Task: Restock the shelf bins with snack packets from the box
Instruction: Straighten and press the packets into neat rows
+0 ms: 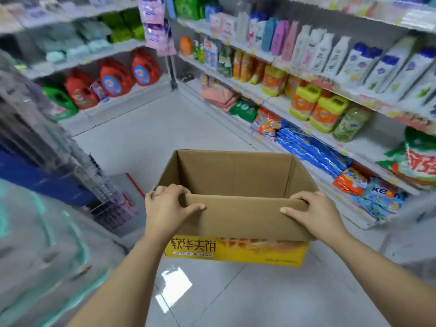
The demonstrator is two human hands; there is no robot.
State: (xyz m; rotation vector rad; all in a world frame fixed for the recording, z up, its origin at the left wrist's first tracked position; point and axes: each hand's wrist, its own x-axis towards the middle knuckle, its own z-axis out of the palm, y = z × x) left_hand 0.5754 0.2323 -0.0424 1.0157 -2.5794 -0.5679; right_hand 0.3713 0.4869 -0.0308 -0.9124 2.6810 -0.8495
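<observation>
An open cardboard box [236,175] with a yellow printed front hangs above the tiled floor in the middle of the view. I can see its brown inner walls but no packets; its bottom is hidden behind the near flap. My left hand [167,208] grips the near flap at its left corner, fingers curled over the edge. At the flap's right corner my right hand [313,213] grips the same way. Clear plastic shelf bins [111,199] stand blurred at the left.
Shelves on the right carry detergent bottles [318,109], shampoo bottles [330,55] and blue bags [306,147]. At the back left are red jugs [115,76] on a low shelf. A grey tiled floor [141,128] runs between the shelves.
</observation>
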